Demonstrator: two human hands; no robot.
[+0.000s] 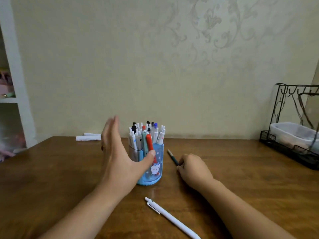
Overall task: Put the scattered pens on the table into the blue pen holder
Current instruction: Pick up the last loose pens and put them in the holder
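Observation:
The blue pen holder (156, 167) stands upright in the middle of the brown table (51, 178), filled with several pens, one of them red (149, 143). My left hand (119, 152) is beside the holder's left side, fingers straight and upright, thumb touching the holder's front. My right hand (193, 168) rests on the table to the holder's right, fingers curled around a dark green pen (172, 156) whose tip points away from me. A white click pen (170, 217) lies loose on the table in front of the holder, near me.
Two white rolled items (88, 136) lie at the table's back edge by the wall. A black wire rack (293, 149) holding a clear plastic tub stands at the right. A white shelf unit (15, 94) is at the left.

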